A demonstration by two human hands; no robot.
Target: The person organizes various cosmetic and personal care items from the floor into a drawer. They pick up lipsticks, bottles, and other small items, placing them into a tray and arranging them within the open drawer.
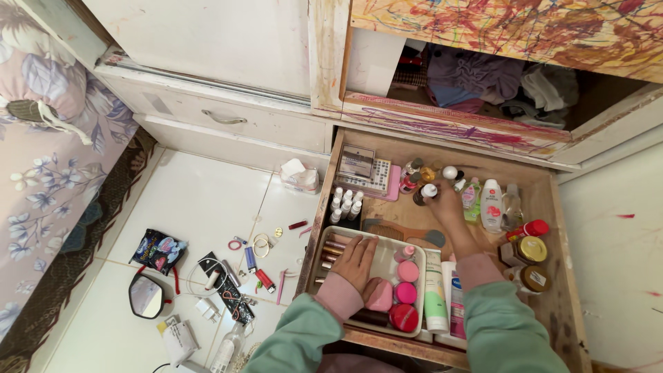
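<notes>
Gripping a small dark bottle with a white cap [426,193], the right hand [447,207] reaches toward the back of the open wooden drawer [559,276], where more little bottles stand in a cluster. Left hand [357,262] lies flat and loose, holding nothing, on the white tray [387,257], which carries pink round compacts and lipsticks. Beside it are tubes, gold-lidded jars and a comb. The cupboard above has crumpled clothes, mostly in shadow. Drawer's near edge is hidden by green sleeves.
</notes>
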